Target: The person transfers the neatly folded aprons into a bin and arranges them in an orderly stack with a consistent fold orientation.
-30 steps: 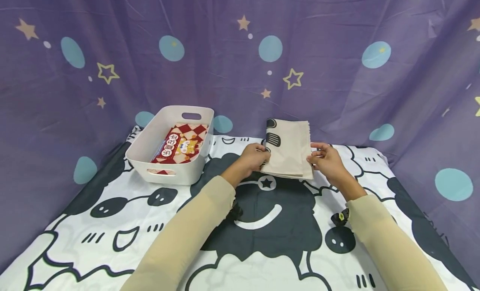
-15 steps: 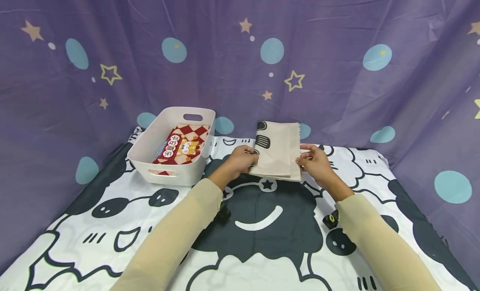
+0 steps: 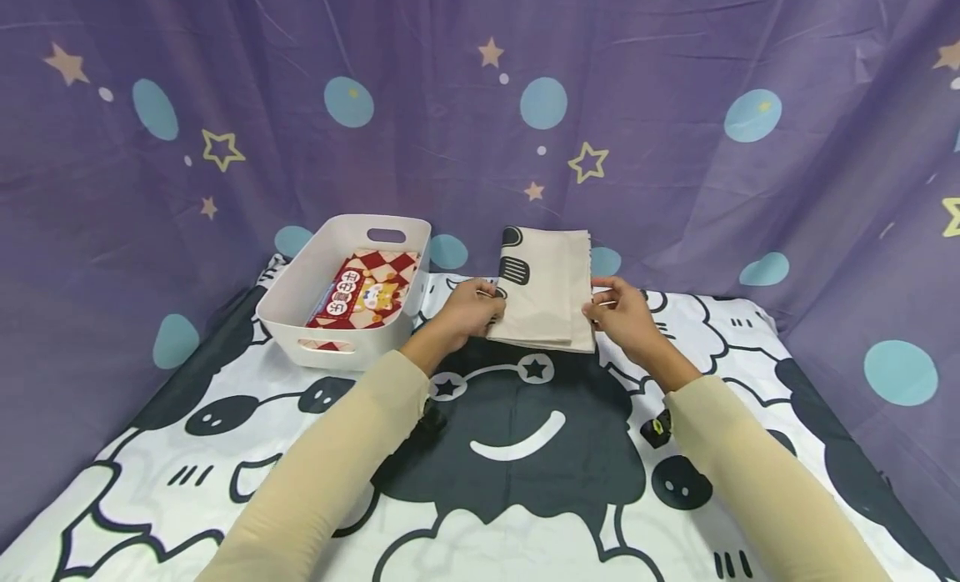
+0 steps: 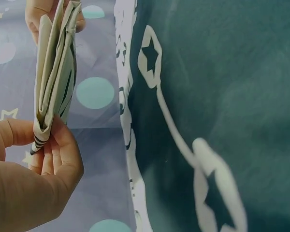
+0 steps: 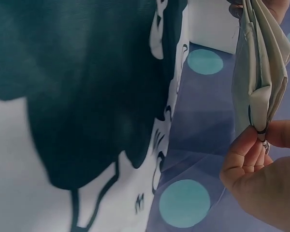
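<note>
Between my two hands is a folded beige cloth (image 3: 543, 286) with black printed shapes along its left side, held up over the far part of the bed-like surface. My left hand (image 3: 472, 308) pinches its left edge. On the opposite edge, the thumb and fingers of my right hand (image 3: 618, 313) pinch it too. The left wrist view shows the layered folds of the cloth (image 4: 53, 72) edge-on, gripped by the left hand (image 4: 43, 174). From the right wrist, the cloth (image 5: 261, 63) shows several stacked layers above the right hand (image 5: 266, 169).
A white plastic basket (image 3: 337, 348) with handle holes stands at the back left. Inside lies a red-and-cream checked item (image 3: 367, 290) with a cartoon animal and lettering. A black-and-white cartoon-print sheet (image 3: 510, 482) covers the surface. Behind hangs a purple curtain (image 3: 450, 148).
Both hands have carried the folded cloth to the left, then raised it slightly. Their pinch on its two edges stays the same. The basket has not moved.
</note>
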The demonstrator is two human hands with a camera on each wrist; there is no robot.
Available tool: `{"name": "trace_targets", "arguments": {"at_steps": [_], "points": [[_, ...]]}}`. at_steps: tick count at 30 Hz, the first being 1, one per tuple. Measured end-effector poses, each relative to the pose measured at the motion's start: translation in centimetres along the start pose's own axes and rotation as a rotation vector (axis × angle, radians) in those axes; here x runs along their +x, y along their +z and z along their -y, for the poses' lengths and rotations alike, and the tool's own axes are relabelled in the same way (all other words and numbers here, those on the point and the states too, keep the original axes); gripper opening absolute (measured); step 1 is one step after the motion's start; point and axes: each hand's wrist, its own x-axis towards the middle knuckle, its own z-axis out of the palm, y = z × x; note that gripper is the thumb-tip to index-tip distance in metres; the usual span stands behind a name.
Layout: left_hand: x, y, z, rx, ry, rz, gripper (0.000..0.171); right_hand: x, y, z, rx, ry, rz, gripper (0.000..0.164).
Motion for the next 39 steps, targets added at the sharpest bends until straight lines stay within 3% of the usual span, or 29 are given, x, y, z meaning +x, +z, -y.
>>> {"name": "trace_targets", "arguments": {"at_steps": [13,20,30,39], "points": [[-0.6,-1.9,-1.8,0.043,0.029,-0.055,0.021,0.8,0.9,2.6,0.011,-0.043,0.024,0.05],[-1.6,-3.2,-3.7,0.037,0.033,-0.054,0.023,1.2,1.2,4.8,-0.012,-0.088,0.028,0.048],[-2.6,-6.0,-4.7,0.041,0.05,-0.102,0.027,1.9,3.6,7.1,0.044,-0.102,0.052,0.049],[-3.1,-8.4,-5.0,0.065,0.046,-0.122,0.031,2.2,5.9,7.9,0.106,-0.097,0.045,0.047]]}}
